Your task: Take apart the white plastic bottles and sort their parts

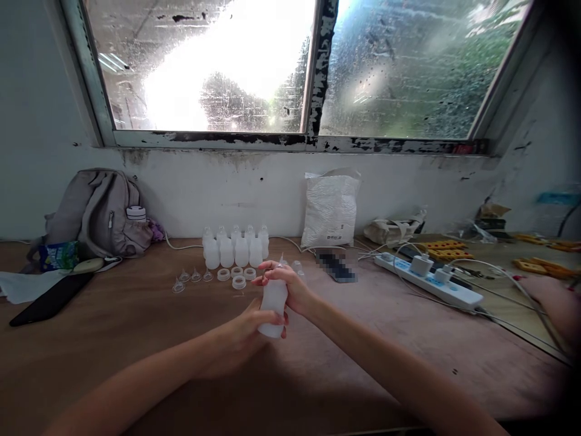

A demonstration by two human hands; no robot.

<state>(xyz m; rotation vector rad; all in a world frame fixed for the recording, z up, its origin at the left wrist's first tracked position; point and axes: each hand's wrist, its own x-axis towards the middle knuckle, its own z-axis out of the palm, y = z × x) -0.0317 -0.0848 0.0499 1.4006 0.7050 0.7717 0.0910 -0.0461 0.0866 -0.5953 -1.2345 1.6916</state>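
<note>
My left hand (242,339) grips the lower part of a small white plastic bottle (273,306), held upright above the wooden table (136,339). My right hand (285,284) closes over the bottle's top, fingers wrapped around its neck. Behind the hands stand several similar white bottles (235,247) in a cluster near the wall. In front of them lie clear nozzle tips (190,277) and white ring caps (236,275) in a loose row.
A grey backpack (97,212) leans on the wall at left, a dark phone (49,300) before it. A white plastic bag (330,209), a blurred flat device (336,266) and a white power strip (431,281) with cables lie right. Another person's hand (556,303) shows at far right.
</note>
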